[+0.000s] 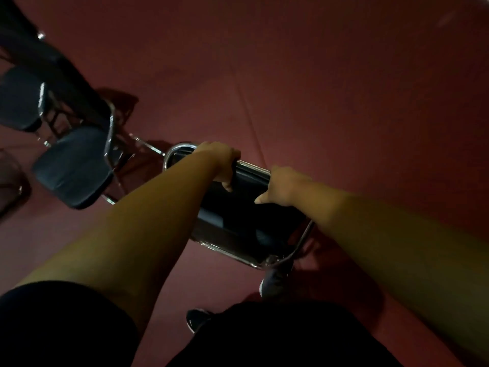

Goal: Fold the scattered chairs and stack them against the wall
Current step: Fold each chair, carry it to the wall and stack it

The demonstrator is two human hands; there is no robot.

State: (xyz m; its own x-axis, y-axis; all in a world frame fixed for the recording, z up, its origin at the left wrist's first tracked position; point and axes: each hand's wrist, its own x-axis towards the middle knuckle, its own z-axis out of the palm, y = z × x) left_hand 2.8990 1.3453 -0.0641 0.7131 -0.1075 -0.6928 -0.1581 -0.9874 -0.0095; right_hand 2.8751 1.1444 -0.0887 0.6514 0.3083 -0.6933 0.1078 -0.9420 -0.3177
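Chair (238,218) — gripped by left hand (222,160), right hand (283,186).

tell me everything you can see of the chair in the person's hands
The chair has a shiny chrome tube frame with rounded corners and dark padding, dimly lit. It stands tilted over the red floor, just before the person. The left hand and right hand both hold its top rail, fingers curled over it. Its lower edge is near a shoe. Whether it is fully folded cannot be told.
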